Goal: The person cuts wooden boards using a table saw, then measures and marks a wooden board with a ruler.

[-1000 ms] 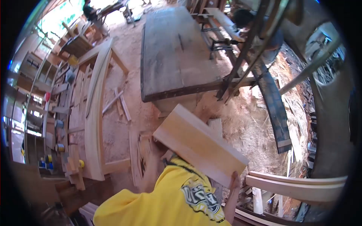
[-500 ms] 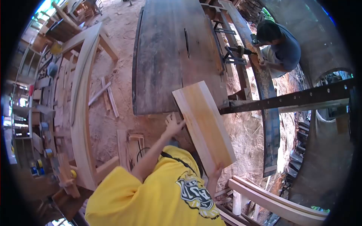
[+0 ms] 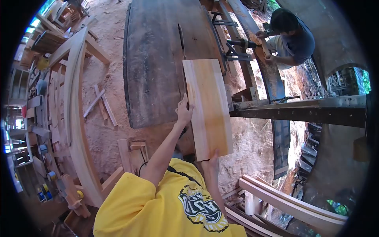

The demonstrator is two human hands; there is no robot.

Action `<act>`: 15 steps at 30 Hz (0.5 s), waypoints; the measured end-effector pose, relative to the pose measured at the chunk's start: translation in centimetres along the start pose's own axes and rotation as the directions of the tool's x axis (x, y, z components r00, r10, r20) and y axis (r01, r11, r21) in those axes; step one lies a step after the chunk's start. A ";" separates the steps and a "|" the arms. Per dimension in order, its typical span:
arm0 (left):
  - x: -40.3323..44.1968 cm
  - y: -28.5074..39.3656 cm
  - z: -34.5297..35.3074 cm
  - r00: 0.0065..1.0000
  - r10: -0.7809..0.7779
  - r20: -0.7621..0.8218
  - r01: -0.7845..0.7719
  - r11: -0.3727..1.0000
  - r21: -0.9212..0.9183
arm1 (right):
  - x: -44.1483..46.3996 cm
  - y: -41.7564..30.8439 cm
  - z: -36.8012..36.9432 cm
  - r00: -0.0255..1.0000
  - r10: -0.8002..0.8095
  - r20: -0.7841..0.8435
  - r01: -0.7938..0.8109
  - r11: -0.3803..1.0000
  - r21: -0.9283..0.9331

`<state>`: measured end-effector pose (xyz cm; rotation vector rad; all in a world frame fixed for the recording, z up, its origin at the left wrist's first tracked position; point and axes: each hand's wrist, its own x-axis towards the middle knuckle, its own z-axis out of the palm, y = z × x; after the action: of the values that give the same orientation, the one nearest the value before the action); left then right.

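Note:
A pale, flat wooden board (image 3: 208, 110) with a yellowish middle band lies in front of me, its far part over a big dark tabletop slab (image 3: 154, 71). My left hand (image 3: 184, 111) is closed at the board's left edge, with part of the fingers hidden. At the near end, my right hand (image 3: 211, 158) grips the board from below, thumb on its top face.
Another person (image 3: 294, 39) handles wood on the right, beside a power tool (image 3: 242, 43). A dark metal beam (image 3: 300, 113) runs rightward from the slab. A wooden frame (image 3: 77, 114) stands left; light beams (image 3: 288, 197) lie lower right.
The board has turned from slanting to nearly upright in view and moved farther from me. My left hand has moved up along its left edge; my right hand has shifted left with its near end.

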<state>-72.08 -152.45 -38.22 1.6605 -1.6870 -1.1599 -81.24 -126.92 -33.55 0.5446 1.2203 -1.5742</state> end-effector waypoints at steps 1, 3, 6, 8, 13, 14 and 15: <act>0.4 0.2 0.6 0.999 -0.006 -0.046 0.005 1.000 -0.023 | 0.7 -0.1 0.3 1.000 -0.013 0.027 0.012 1.000 0.025; 1.6 0.0 1.1 0.999 -0.003 -0.052 0.001 0.999 -0.039 | 1.9 -0.3 0.4 0.999 -0.025 0.045 0.022 0.998 0.052; 2.5 -0.1 0.8 0.999 -0.012 -0.040 0.010 0.999 -0.050 | 2.5 -0.7 0.7 0.997 -0.032 0.064 0.030 0.999 0.027; 3.6 -0.5 0.7 0.999 -0.020 -0.027 0.018 0.999 -0.049 | 2.1 -0.7 1.3 0.994 -0.029 0.105 0.026 0.999 0.028; 5.8 -1.8 1.3 0.997 0.040 -0.061 -0.041 0.999 -0.016 | 2.4 -1.2 2.1 0.991 -0.033 0.127 0.040 0.998 -0.050; 6.1 -1.4 1.0 0.997 0.042 -0.064 -0.043 0.999 -0.017 | 2.8 -1.2 1.9 0.990 -0.025 0.135 0.035 0.996 -0.076; 6.5 -0.9 0.6 0.997 0.044 -0.070 -0.045 0.999 -0.010 | 3.2 -1.2 1.8 0.990 -0.026 0.139 0.037 0.996 -0.079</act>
<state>-72.95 -158.49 -40.67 1.6288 -1.6627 -1.0765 -83.16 -129.96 -34.96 0.3596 1.1869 -1.5550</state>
